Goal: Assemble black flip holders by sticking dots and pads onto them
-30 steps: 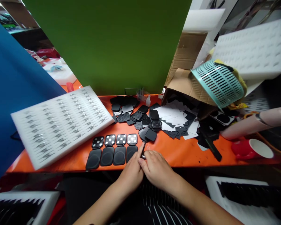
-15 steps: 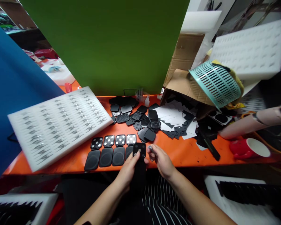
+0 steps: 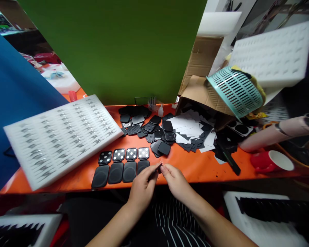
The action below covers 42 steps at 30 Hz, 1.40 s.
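Near the front edge of the orange table, my left hand [image 3: 143, 187] is closed on a black hinged piece [image 3: 156, 170], now seen nearly edge-on. My right hand [image 3: 175, 180] meets it from the right, thumb and fingers pinched at the piece's edge; whatever small item is between them is hidden. To the left lie several opened black cases [image 3: 115, 172] in a row, their upper halves [image 3: 118, 154] showing silvery round dots. Behind my hands is a loose pile of black square parts [image 3: 149, 127].
A white foam tray with slots [image 3: 64, 137] lies at the left. White and black sheets [image 3: 186, 127] spill from a cardboard box [image 3: 199, 92] under a teal basket [image 3: 237, 92]. On the right are a red mug [image 3: 266, 162] and a pink bottle [image 3: 275, 133].
My left hand has turned the black piece from facing up to nearly edge-on. My right hand has come in from the right and now touches it.
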Each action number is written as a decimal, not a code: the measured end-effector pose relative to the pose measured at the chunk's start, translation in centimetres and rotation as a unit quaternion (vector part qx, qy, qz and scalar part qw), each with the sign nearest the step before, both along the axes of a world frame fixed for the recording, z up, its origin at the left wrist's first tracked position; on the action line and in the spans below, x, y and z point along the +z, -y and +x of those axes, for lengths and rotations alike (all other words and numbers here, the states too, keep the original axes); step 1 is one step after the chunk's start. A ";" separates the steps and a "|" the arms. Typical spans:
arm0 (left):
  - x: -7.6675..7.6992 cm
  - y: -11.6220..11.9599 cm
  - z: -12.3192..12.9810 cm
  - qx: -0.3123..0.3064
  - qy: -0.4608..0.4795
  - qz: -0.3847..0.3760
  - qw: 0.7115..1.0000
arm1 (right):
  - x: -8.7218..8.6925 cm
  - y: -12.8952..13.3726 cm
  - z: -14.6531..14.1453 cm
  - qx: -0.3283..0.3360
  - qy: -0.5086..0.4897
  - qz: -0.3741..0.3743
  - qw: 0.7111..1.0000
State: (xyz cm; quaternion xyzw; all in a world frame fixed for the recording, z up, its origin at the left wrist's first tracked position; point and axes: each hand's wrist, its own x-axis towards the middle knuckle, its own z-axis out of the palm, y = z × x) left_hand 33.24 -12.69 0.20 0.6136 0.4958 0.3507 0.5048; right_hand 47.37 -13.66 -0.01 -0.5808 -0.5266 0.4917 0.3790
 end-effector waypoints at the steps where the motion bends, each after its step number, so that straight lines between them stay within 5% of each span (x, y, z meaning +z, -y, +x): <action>1: 0.1 0.1 -0.1 -0.016 -0.019 0.029 0.999 | 0.0 0.1 0.0 -0.005 -0.035 -0.020 0.999; 3: 0.1 0.3 -0.4 -0.054 -0.059 0.078 0.994 | 0.1 0.3 0.0 -0.022 -0.151 -0.092 0.984; 7: -0.2 0.7 -0.6 -0.115 -0.151 0.122 0.974 | -0.1 0.9 -0.4 -0.089 -0.364 -0.199 0.906; 11: -0.5 1.0 -0.2 -0.129 -0.181 0.123 0.967 | -0.8 1.1 -0.9 -0.160 -0.427 -0.217 0.863; 15: -1.0 0.8 0.5 -0.086 -0.100 0.055 0.990 | -1.2 1.0 -0.7 -0.162 -0.467 -0.235 0.837; 17: -1.5 0.6 0.8 -0.042 -0.035 -0.029 0.998 | -0.9 1.0 -0.4 -0.134 -0.459 -0.234 0.846; 19: -2.1 0.4 0.9 -0.022 0.008 -0.098 0.995 | -0.3 1.0 -0.1 -0.096 -0.391 -0.196 0.894; 21: -2.2 0.4 0.9 -0.027 0.000 -0.099 0.995 | 0.4 1.0 0.0 -0.043 -0.232 -0.112 0.965; 23: -2.0 0.5 0.8 -0.037 -0.053 -0.044 0.997 | 0.9 1.0 -0.2 0.007 -0.015 -0.014 1.000; 25: -1.5 0.7 0.6 -0.049 -0.121 0.014 0.991 | 1.1 1.0 -0.6 0.037 0.165 0.053 0.984; 28: -0.9 1.0 0.5 -0.066 -0.216 0.064 0.972 | 1.1 0.9 -1.1 0.058 0.288 0.078 0.953; 37: -1.7 1.6 0.4 -0.111 -0.332 0.124 0.928 | 0.8 1.0 -1.4 0.040 0.275 0.048 0.959; 42: -1.6 1.4 0.7 -0.087 -0.219 0.078 0.969 | -0.2 1.0 -2.2 -0.028 0.166 0.039 0.985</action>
